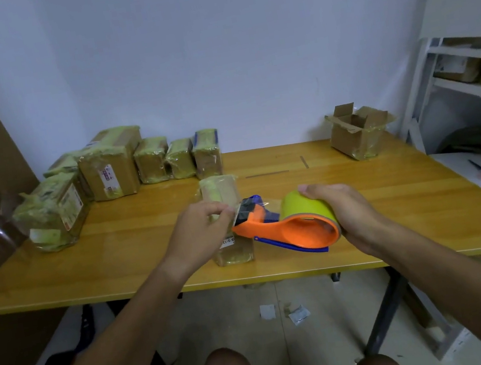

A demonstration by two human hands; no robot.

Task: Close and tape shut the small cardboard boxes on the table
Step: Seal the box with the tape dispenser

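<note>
While the right hand (346,215) grips the tape dispenser (286,229) by its yellow-green roll (308,207), fingers curled around the roll's far side, the left hand (201,229) pinches the tape end at the dispenser's black cutter head, thumb and fingers closed on it. The dispenser body is orange with a blue trim strip; it is held just above the small box (226,217), its head over the box's top. The small box stands near the front edge of the wooden bench (363,192), at centre, already wrapped in glossy tape, a white label partly visible on its near face below the left hand.

Along the bench's back left: a group of taped boxes (108,170), several with printed labels, touching or just beside one another. At the back right, well apart from the rest: an open box (358,129), flaps up, tape loose round its sides.

Right of the bench: a white shelf rack (454,73) with cartons. On the floor under the bench: scraps of paper (284,313).
</note>
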